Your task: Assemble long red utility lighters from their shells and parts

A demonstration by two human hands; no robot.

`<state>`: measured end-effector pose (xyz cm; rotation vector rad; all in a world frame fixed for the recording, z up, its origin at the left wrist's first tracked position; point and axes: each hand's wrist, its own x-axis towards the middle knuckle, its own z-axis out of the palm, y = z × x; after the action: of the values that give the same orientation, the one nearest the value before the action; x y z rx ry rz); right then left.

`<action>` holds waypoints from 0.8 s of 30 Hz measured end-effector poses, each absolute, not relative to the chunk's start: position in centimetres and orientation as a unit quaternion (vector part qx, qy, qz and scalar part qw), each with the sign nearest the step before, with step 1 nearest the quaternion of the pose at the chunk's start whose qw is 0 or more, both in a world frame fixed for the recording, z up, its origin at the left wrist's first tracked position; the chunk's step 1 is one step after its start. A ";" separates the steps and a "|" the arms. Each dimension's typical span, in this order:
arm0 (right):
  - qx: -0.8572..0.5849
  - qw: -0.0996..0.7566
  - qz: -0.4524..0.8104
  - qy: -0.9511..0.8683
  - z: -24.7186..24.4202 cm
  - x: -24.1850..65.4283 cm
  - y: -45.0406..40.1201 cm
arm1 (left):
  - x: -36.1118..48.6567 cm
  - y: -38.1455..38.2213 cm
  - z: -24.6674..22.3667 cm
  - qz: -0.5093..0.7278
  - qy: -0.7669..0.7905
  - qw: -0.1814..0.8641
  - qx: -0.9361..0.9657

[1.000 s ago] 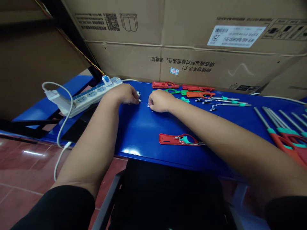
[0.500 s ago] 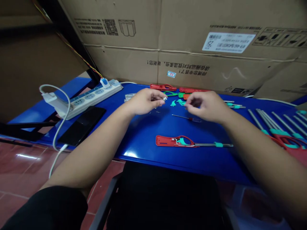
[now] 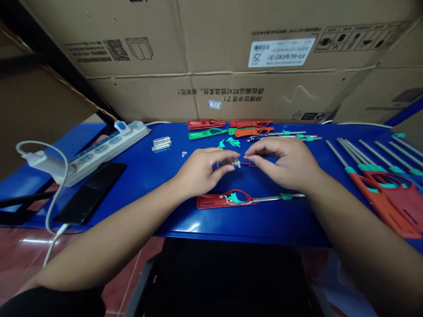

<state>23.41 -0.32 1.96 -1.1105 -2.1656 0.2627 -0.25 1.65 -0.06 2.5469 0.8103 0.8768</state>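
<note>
Held piece: slim rod (image 3: 247,164) with a red section, small metal fitting (image 3: 236,164) at its left end, level between the hands, over the middle of the blue table (image 3: 264,224)
Left hand (image 3: 201,171): half closed, fingers and thumb pinching the fitting
Right hand (image 3: 286,160): curled, fingertips (image 3: 249,156) at the rod; contact cannot be told
Near: open red plastic shell (image 3: 211,201) with green insert, thin wire and metal barrel with green collar, just nearer than the hands, apart from them
Far: red and green shell halves (image 3: 206,124), green plastic bits (image 3: 233,142), metal rods with green collars (image 3: 284,138)
Left: short metal tubes (image 3: 161,143), power strip (image 3: 109,154), black phone (image 3: 89,196), white cable (image 3: 56,176)
Right: red shells with long metal barrels (image 3: 380,198), piled at the table end
Change: rod lay flat on the table in the earlier frame, now up between the hands; hands closer together
Edges: near table edge just past the shell, black chair back (image 3: 228,277) beyond it
</note>
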 end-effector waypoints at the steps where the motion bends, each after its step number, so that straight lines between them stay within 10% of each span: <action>1: -0.421 0.335 0.101 -0.837 1.8 23.3 -0.4 | -0.2 1.7 -0.1 0.304 0.284 0.163 0.895; 24: -0.353 0.334 0.088 -0.870 1.2 23.0 -0.1 | -0.3 1.7 -0.1 0.299 0.217 0.086 0.925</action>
<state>22.96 -0.13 1.20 -0.9216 -2.2701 0.2285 -0.26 1.67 -0.12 2.7585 0.6465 0.8901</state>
